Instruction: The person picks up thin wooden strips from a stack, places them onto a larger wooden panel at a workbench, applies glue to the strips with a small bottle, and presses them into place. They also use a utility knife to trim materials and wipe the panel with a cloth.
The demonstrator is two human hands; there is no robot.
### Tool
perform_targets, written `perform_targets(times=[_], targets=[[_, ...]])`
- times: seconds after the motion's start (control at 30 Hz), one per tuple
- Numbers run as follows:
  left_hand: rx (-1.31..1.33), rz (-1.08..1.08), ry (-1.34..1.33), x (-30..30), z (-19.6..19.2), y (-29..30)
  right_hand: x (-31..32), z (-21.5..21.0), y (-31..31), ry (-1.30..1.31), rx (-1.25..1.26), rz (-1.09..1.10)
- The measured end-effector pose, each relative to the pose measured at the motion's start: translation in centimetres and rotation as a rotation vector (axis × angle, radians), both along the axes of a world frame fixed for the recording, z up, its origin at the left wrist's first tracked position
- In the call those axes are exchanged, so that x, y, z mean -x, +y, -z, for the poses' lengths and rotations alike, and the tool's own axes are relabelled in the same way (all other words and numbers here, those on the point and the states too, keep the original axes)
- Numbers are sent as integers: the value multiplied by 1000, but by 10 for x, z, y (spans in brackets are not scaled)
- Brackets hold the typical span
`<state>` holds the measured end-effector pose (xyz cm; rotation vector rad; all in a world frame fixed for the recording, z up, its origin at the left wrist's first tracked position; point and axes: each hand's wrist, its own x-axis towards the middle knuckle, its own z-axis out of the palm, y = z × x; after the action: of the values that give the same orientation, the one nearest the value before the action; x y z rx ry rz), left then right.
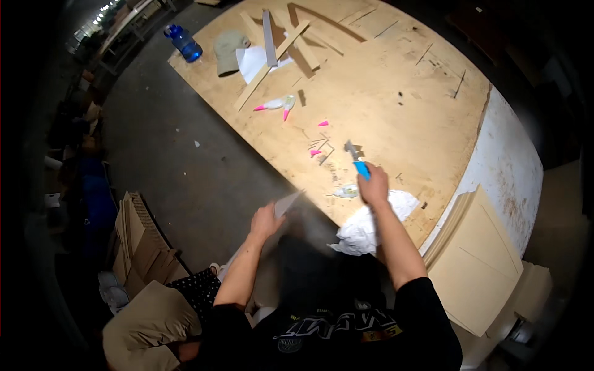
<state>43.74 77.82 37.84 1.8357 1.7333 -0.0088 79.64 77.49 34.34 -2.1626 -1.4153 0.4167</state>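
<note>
My right hand [375, 187] is closed around the blue handle of a tool [361, 169] with a grey metal head; its exact kind is blurred. It is held over the near part of the wooden tabletop [427, 130]. Off the table's left edge, my left hand [265, 222] grips a thin pale strip [288, 203], smeared by motion. An uncapped white glue bottle [348, 191] lies beside my right hand, near a crumpled white cloth [362, 230]. Farther off are thin little sticks [318, 143], a pink cap [323, 123] and two pink-tipped glue bottles [286, 104].
At the far end are wooden strips [284, 43], white paper [249, 62], a grey-green cap [229, 54] and a blue water bottle [184, 44]. Boards [476, 263] are stacked at the right. Cardboard [145, 244] and a beige-clad person [151, 321] are at the lower left.
</note>
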Motion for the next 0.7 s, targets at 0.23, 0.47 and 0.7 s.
perform_targets(times=[0.23,0.47,0.7], targets=[[216,410,107,19,9,77,81,-54,-51,958,13,280],[288,625,174,6,0,107,176,-13,-104,1231,50,250],[237,727,233,-2,-7,118,201,5,-102,599,174,302]])
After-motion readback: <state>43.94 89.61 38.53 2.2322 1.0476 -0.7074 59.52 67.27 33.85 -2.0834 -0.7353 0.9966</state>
